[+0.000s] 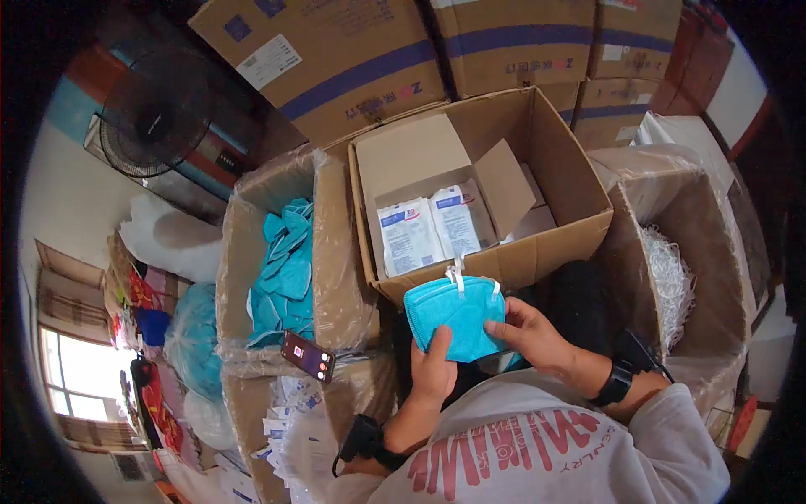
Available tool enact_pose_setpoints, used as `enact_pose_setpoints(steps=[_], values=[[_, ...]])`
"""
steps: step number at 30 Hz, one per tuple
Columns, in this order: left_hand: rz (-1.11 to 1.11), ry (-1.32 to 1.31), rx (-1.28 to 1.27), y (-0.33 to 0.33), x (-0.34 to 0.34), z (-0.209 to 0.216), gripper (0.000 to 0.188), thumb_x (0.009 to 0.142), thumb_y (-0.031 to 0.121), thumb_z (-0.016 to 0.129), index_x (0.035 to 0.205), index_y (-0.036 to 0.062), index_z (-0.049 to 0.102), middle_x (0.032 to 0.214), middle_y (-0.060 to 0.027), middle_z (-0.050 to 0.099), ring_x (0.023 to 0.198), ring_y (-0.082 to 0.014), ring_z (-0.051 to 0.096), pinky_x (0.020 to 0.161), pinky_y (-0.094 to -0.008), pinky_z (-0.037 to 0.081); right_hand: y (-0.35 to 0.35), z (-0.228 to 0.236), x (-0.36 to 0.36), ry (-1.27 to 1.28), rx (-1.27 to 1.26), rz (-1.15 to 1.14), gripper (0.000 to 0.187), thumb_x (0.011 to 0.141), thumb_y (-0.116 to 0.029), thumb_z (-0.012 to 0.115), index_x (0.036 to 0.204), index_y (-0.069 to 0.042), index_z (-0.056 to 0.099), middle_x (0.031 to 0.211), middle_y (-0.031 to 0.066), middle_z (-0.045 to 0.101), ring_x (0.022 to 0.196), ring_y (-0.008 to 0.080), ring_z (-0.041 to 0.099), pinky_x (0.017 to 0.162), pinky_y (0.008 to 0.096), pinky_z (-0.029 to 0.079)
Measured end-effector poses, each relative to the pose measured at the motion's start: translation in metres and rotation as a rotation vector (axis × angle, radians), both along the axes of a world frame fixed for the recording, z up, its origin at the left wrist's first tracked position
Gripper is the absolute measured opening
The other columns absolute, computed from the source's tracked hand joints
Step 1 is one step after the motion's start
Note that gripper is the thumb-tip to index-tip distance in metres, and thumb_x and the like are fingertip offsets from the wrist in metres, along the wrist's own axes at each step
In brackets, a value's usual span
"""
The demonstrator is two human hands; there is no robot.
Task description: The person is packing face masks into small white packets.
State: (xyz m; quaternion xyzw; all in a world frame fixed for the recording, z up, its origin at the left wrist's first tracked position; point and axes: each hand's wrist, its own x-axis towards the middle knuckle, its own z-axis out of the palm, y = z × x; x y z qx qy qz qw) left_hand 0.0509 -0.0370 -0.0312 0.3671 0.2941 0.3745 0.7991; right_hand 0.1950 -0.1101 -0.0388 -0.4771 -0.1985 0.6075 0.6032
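Observation:
A small stack of folded teal face masks (449,315) is held up in front of me, with white straps (456,275) sticking out at its top edge. My left hand (432,365) grips the stack at its lower left, thumb across the front. At the right edge my right hand (533,336) pinches it between thumb and fingers. Just beyond the masks stands an open cardboard box (495,267). Inside it, an opened white carton (416,151) holds white packets (411,235) with blue print.
At left, a lined box (344,277) holds loose teal masks (285,269); a phone (308,357) rests on its near edge. Below it, another box holds white packets (285,428). A right-hand box holds white straps (667,277). Stacked cartons (353,67) and a fan (155,113) stand behind.

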Motion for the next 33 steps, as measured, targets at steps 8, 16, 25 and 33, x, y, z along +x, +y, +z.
enact_pose_setpoints(steps=[8,16,25,33], values=[[-0.007,-0.069,0.001,-0.005,-0.004,-0.009,0.047,0.085,0.018,0.049,0.126,0.0008,0.032,0.125,-0.0139,0.042,0.114,-0.0287,0.043,0.097,-0.0429,0.032,-0.001,0.021,-0.002,0.075,-0.112,-0.014,0.016,0.082,-0.014,0.059,0.093,-0.005,0.052,0.084,-0.0007,0.055,0.076,0.0071,0.051,0.071,0.0234,0.042],[0.030,-0.013,0.025,-0.007,0.005,0.002,0.040,0.086,0.020,0.052,0.119,0.0008,0.041,0.115,-0.0096,0.050,0.104,-0.0215,0.049,0.090,-0.0368,0.038,-0.003,0.005,-0.004,0.021,-0.013,0.003,0.024,0.082,-0.015,0.060,0.101,-0.004,0.051,0.092,0.0018,0.057,0.084,0.0092,0.053,0.076,0.0254,0.044],[-0.123,0.303,0.145,0.013,-0.009,-0.003,0.038,0.090,0.031,0.045,0.110,-0.0003,0.049,0.102,-0.0059,0.056,0.090,-0.0121,0.052,0.079,-0.0271,0.042,-0.008,-0.004,0.018,-0.417,0.048,-0.046,0.030,0.080,-0.015,0.062,0.105,-0.004,0.049,0.099,0.0033,0.054,0.086,0.0084,0.051,0.075,0.0256,0.044],[-0.451,0.510,0.201,0.024,-0.022,0.017,0.037,0.091,0.031,0.045,0.110,0.0008,0.050,0.097,-0.0047,0.056,0.085,-0.0101,0.051,0.078,-0.0274,0.043,0.031,0.061,0.032,-1.330,0.633,0.153,0.025,0.081,-0.028,0.055,0.087,-0.004,0.052,0.083,0.0130,0.054,0.085,0.0302,0.051,0.077,0.0382,0.038]])
